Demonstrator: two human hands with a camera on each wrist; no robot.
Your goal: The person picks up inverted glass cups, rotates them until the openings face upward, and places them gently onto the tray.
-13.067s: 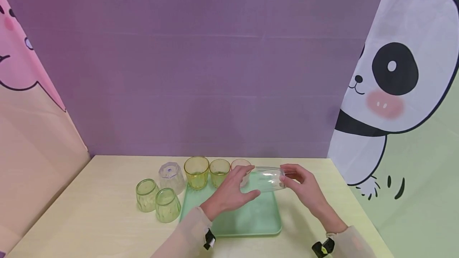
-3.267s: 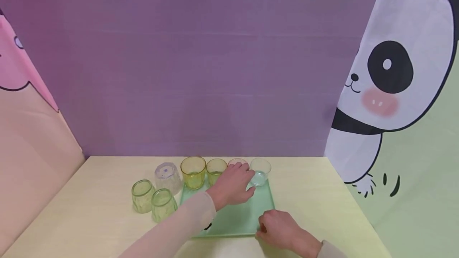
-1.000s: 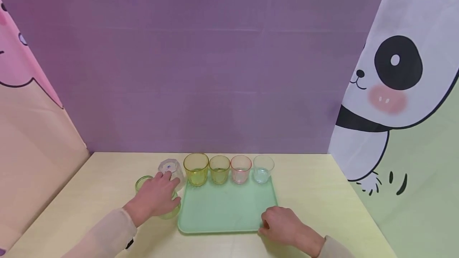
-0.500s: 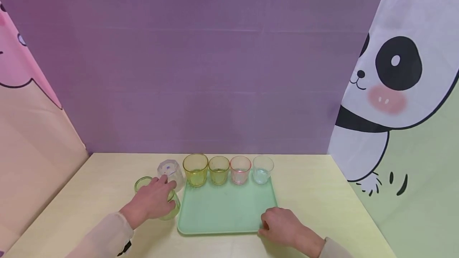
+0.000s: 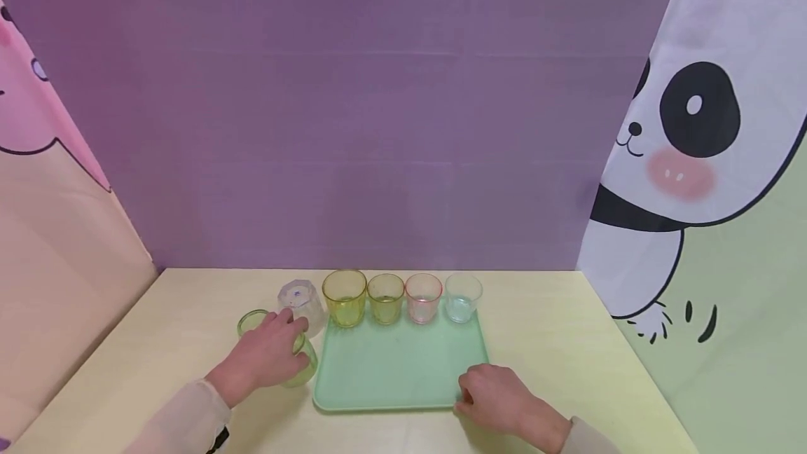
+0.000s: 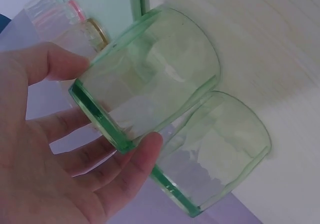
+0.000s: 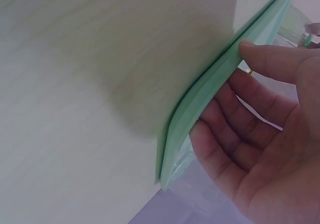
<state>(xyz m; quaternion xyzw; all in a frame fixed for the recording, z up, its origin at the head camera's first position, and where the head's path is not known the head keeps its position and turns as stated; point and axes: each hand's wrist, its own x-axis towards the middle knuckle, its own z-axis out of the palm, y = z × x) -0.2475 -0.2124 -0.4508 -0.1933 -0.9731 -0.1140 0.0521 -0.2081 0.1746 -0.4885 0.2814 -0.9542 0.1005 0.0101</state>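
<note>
My left hand (image 5: 267, 349) reaches over two pale green glasses left of the tray. Its thumb and fingers grip the base of the nearer green glass (image 6: 160, 68), which stands upside down. The other green glass (image 6: 220, 149), also inverted, stands right beside it, partly covered by the hand in the head view. Behind them is an upside-down clear faceted glass (image 5: 301, 307) with a blue mark. My right hand (image 5: 494, 394) pinches the near right corner of the mint green tray (image 5: 403, 370), thumb outside the rim and curled fingers inside.
Along the tray's far edge stand a larger yellow glass (image 5: 345, 300), a smaller yellow glass (image 5: 386, 300), a pink-rimmed glass (image 5: 424, 300) and a clear glass (image 5: 463, 300), all upright. A purple cloth (image 5: 378, 125) hangs behind the pale table (image 5: 548, 342).
The clear glass, earlier held sideways between both hands, now stands upright at the row's right end. My right hand has moved to the tray corner, my left across to the green glasses.
</note>
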